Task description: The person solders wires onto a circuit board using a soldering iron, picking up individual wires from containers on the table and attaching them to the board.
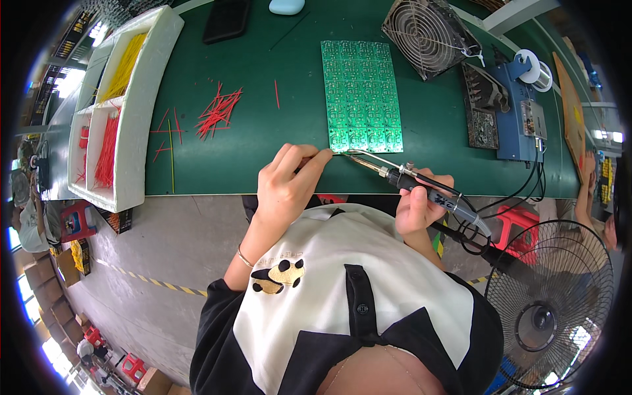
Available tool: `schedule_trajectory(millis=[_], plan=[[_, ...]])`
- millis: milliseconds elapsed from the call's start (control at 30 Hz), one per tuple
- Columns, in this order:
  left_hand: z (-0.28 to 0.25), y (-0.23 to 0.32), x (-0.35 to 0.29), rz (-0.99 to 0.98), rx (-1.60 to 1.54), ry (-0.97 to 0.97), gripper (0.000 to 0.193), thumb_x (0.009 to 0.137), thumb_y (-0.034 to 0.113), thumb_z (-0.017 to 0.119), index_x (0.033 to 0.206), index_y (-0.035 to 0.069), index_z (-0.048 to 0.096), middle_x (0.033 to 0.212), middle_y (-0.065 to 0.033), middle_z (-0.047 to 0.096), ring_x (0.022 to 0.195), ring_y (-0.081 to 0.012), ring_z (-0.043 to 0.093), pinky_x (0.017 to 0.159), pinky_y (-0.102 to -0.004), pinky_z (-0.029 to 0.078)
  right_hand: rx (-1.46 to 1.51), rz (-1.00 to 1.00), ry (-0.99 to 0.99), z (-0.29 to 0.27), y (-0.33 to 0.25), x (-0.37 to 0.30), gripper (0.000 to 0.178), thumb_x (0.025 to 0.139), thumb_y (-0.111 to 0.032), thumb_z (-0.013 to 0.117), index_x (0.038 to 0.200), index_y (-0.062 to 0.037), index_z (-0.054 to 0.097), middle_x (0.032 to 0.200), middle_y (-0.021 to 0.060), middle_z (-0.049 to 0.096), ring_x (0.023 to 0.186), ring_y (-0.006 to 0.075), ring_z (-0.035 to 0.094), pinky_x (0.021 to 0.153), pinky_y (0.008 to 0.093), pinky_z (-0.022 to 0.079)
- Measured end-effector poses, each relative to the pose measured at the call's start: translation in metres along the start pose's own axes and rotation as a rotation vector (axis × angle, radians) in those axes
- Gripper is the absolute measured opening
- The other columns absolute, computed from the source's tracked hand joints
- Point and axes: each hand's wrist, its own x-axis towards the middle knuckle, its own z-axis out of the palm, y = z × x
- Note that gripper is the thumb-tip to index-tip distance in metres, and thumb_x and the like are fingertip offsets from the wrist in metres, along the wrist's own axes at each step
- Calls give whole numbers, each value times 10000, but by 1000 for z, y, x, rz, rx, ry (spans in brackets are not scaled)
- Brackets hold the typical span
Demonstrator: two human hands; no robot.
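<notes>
A green circuit board panel point(361, 94) lies flat on the green mat point(263, 151). My left hand point(286, 179) pinches something thin, likely a wire, at the panel's near left corner; what it holds is too small to tell. My right hand point(419, 202) grips a black soldering iron point(401, 177), whose metal tip points left at the panel's near edge, close to my left fingertips. Cables run from the iron's rear down to the right.
Loose red wires point(218, 111) lie left of the panel. A white foam tray point(118, 112) with yellow and red wire bundles stands at far left. A small wire-grille fan point(426, 31), a blue soldering station point(520, 118) with a solder spool, and a floor fan point(550, 309) stand right.
</notes>
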Motion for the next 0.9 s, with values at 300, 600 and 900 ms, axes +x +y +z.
schedule_trajectory(millis=[300, 600, 900], plan=[[-3, 1, -1, 63, 65, -48, 320, 553, -4, 619, 869, 35, 644, 771, -16, 524, 616, -122, 509, 467, -232, 440, 6, -8, 6, 1, -1, -1, 149, 812, -108, 529, 883, 5, 463, 768, 67, 458, 534, 112, 419, 476, 225, 368], [-5, -1, 2, 162, 150, -83, 319, 561, 32, 613, 879, 26, 631, 797, -18, 519, 606, -123, 488, 465, -230, 426, 11, -17, 18, 2, 0, -1, 158, 814, -121, 534, 890, 1, 470, 770, 74, 474, 544, 108, 424, 463, 213, 363], [-8, 2, 6, 248, 205, -110, 307, 553, 47, 598, 859, 33, 619, 812, -15, 518, 614, -120, 478, 479, -225, 412, -38, -12, 44, -3, 1, -4, 187, 806, -134, 542, 897, 10, 467, 748, 73, 468, 530, 103, 419, 457, 211, 357]])
